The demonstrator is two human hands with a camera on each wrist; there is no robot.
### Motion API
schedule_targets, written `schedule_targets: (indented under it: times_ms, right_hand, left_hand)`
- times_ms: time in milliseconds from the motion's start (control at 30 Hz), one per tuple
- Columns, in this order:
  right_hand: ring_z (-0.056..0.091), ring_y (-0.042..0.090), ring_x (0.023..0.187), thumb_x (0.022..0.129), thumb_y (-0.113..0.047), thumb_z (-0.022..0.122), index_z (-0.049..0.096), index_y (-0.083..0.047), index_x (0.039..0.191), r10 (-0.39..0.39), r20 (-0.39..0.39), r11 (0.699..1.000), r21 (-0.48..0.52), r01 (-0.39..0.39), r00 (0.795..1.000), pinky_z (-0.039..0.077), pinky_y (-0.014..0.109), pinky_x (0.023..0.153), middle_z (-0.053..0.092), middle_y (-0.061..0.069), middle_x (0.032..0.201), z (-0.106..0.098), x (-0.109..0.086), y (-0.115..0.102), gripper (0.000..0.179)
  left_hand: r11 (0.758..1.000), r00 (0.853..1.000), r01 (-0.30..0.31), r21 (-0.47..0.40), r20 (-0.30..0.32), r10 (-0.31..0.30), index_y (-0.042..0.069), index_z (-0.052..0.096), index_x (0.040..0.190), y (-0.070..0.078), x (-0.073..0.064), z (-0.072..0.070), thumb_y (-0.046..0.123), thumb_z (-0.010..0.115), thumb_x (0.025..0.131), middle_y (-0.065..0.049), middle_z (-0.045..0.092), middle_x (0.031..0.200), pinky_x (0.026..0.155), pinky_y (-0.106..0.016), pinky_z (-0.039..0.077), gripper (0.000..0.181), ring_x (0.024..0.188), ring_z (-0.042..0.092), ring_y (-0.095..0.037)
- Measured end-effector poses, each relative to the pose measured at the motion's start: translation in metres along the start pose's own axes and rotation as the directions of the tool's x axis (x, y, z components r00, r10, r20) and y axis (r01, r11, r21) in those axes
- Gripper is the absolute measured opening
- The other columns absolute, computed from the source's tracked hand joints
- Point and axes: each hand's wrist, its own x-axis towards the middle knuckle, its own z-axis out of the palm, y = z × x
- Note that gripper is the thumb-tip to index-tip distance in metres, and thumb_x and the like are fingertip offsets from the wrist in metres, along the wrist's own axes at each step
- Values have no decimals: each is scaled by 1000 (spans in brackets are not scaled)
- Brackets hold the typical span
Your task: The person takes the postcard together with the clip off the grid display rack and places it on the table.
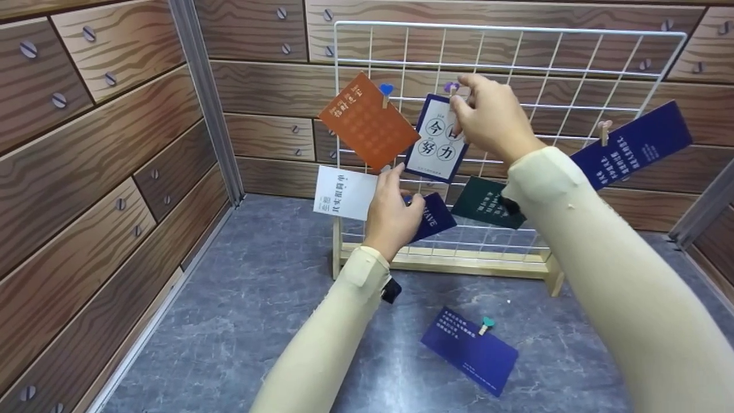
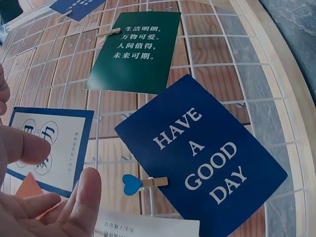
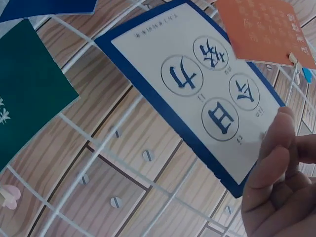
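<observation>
At the upper middle of the white wire grid (image 1: 476, 60) hangs a white card with a blue border (image 1: 437, 140). My right hand (image 1: 496, 115) pinches the purple-topped clothespin (image 1: 449, 87) at this card's top edge; in the right wrist view my fingers hide the clip. Just below the card's lower left corner is my left hand (image 1: 393, 212), with fingers extended and nothing gripped. In the left wrist view its thumb (image 2: 29, 147) overlaps the card. Behind the left hand, a navy "HAVE A GOOD DAY" card (image 2: 202, 153) hangs from a blue heart clothespin (image 2: 132, 184).
An orange card (image 1: 367, 126), a white card (image 1: 343, 192), a green card (image 1: 484, 203) and a navy card (image 1: 642, 140) also hang on the grid. A purple-blue card (image 1: 470, 355) with a teal heart clothespin (image 1: 487, 324) lies on the grey tabletop (image 1: 229, 321). Wood-patterned panels (image 1: 86, 172) enclose the area.
</observation>
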Motion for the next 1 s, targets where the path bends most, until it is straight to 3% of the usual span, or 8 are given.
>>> schedule_targets:
  times_ms: [267,633,767,1000]
  right_hand:
    - [66,15,66,111,-26,46,54,-14,149,-6,21,1000,0,6,1000,52,21,55,71,11,93,-5,10,0,41]
    - [63,13,68,109,-30,51,64,-9,134,13,0,998,64,-13,1000,53,21,58,70,8,93,-7,13,0,35]
    - [65,15,74,110,-31,50,65,-9,132,29,11,996,86,-30,1000,55,22,63,70,6,96,-7,14,-1,34]
    - [63,16,71,110,-30,50,62,-8,132,42,36,991,124,-46,998,56,24,64,68,7,97,-8,14,-1,34]
  left_hand:
    - [1000,1000,0,-4,-6,0,8,40,158,3,7,6,12,64,96,-6,49,151,106,-33,48,66,117,65,-15]
    - [1000,999,-9,16,-36,9,7,42,155,2,10,14,10,65,94,-12,47,152,111,-38,45,65,124,59,-21]
    - [1000,998,-2,-29,-59,0,7,43,153,0,12,17,9,65,94,-10,52,145,109,-37,46,63,121,58,-20]
    - [993,996,29,-113,-79,-38,8,48,150,-2,15,21,12,61,102,-8,55,141,100,-32,51,49,109,65,-18]
